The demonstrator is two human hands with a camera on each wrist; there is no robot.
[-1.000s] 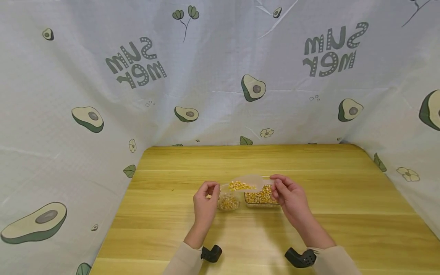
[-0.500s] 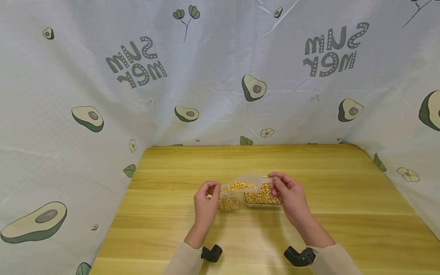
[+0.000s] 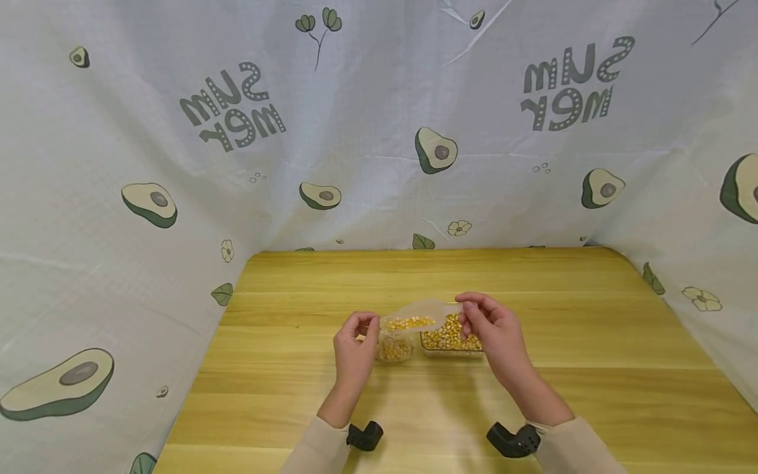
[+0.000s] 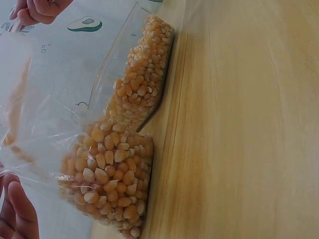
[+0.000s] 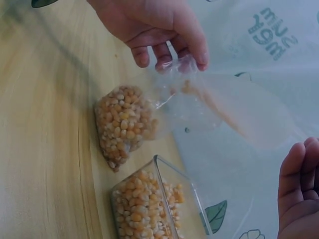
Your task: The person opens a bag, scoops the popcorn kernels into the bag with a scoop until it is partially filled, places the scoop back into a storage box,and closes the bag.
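Observation:
My left hand [image 3: 353, 349] pinches the mouth of a clear plastic bag [image 5: 182, 92], whose lower part stands on the table full of corn kernels [image 4: 107, 169]. The right hand [image 3: 499, 337] grips the handle of a translucent white scoop [image 3: 428, 308] carrying a layer of kernels. In the head view the scoop slants down to the left, its tip at the bag's mouth. In the right wrist view, kernels lie along the scoop and within the upper bag. Close to the bag's right, a clear rectangular container [image 5: 158, 172] holds many more kernels.
The wooden table [image 3: 284, 368] runs out around the bag and container. A pale curtain [image 3: 367, 131] printed with avocados hangs behind and at both sides. Black wrist mounts [image 3: 365, 436] jut inward from both sleeves, low over the table.
My right hand has moved slightly left and up, pushing the scoop further toward the bag and tilting it more. Kernels have shifted toward the scoop's tip. The left hand has hardly moved.

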